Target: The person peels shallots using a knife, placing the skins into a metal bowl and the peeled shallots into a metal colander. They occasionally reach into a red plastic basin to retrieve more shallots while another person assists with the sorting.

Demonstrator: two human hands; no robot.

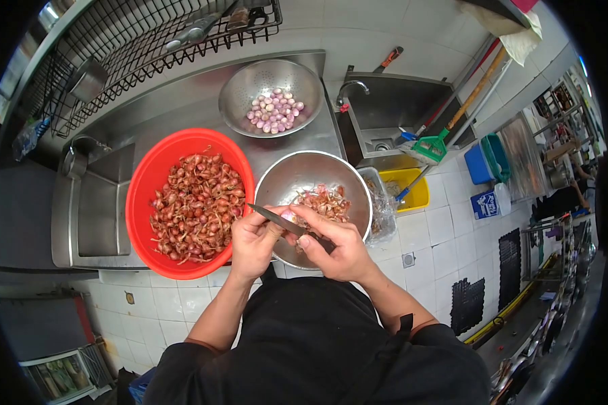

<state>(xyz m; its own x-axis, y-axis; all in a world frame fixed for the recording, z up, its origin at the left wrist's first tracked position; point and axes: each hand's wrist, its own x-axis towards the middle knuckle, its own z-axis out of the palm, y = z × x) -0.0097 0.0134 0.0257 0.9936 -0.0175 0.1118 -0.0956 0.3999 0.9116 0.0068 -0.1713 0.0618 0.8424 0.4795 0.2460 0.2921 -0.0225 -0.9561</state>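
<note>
Both grips meet near the centre of the frame: the right grip is wrapped around a thin, dark-bladed knife, and the left grip is drawn narrow, fingers and thumb pinched about a pale purple-white, rounded shallot. Exactly where its fingertips press is partly hidden by the blade.

Beneath everything, a grey stainless-steel worktop spans the left and middle of the frame. On it, left of centre, is a wide, round, bright red basin heaped with red-brown, unpeeled shallots. Right of that sits a round, shiny metal bowl, partly below the hands, with loose reddish-brown skins inside. At upper centre, a perforated silver colander holds a cluster of smooth, peeled, pinkish-white shallots.

The knife's long axis slants from its tip at upper left, beside the left fingers, down to the right grip, crossing the space between the hands. The small shallot lies against or just beyond the blade's upper side; whether they touch is unclear, as is its own long axis. It sits to the upper right of the left grip and to the upper left of the right grip. The left hand is slightly nearer, though the right index fingertip is just beside it too.
</note>
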